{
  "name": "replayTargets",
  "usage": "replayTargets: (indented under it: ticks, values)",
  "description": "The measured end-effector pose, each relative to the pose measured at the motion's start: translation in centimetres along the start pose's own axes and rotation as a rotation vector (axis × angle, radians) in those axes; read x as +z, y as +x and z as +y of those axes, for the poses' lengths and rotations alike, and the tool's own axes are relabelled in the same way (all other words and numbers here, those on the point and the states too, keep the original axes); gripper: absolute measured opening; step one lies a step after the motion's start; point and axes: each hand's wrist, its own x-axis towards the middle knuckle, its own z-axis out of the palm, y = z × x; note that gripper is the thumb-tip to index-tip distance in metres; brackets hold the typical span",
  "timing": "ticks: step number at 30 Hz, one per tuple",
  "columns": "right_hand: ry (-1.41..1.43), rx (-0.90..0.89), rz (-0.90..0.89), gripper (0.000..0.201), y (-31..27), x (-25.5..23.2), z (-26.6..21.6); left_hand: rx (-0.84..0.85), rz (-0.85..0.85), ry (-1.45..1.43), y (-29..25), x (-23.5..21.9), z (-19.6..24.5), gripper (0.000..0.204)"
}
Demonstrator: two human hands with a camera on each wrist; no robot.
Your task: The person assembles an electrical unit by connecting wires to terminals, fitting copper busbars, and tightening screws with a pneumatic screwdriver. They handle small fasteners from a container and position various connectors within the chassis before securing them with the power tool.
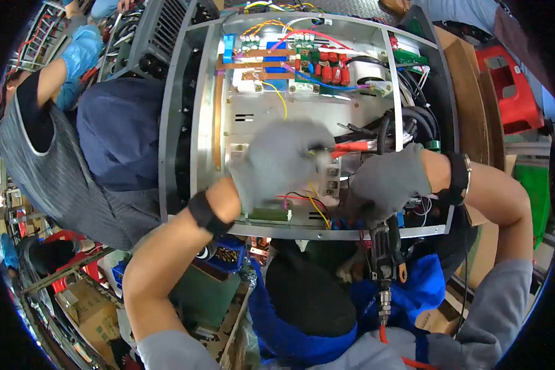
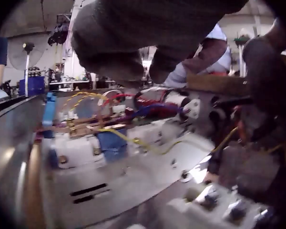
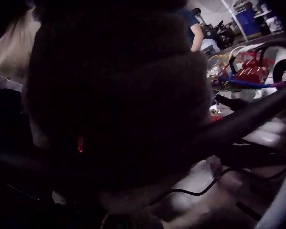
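My left hand [image 1: 283,160], in a grey glove, is blurred over the middle of an open metal chassis [image 1: 253,114]. Its fingers bend near the red-sleeved end of a black cable [image 1: 354,146]; I cannot tell whether they hold something small. Dark gloved fingers [image 2: 119,43] hang above the chassis in the left wrist view. Below them sits a white terminal block [image 2: 219,205] with metal screws. My right hand [image 1: 391,182], also gloved, grips the upper end of a black air tool [image 1: 385,250] at the chassis's near edge. The right wrist view is mostly dark glove.
Copper bars [image 1: 253,65], red cylindrical parts [image 1: 333,73] and coloured wires fill the chassis's far end. Thick black cables [image 1: 419,120] run along its right side. A red air hose [image 1: 407,362] trails from the tool. A person in a dark cap [image 1: 120,132] is at the left.
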Motion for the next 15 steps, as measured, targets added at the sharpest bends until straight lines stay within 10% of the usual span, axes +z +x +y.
replayTargets:
  ticks: [4, 7, 15]
  values:
    - [-0.124, -0.079, 0.024, 0.036, -0.6, 1.1, 0.9, 0.023, -0.512, 0.067, -2.2, 2.8, 2.5, 0.035]
    - [-0.134, -0.016, -0.089, 0.033, -1.1, 1.2, 0.7, 0.345, -0.475, 0.261, -3.6, 6.5, 3.5, 0.041]
    - [-0.121, -0.003, 0.092, 0.02, -2.1, 2.2, -0.4, 0.404, -0.312, 0.406, -4.2, 9.5, 4.1, 0.034]
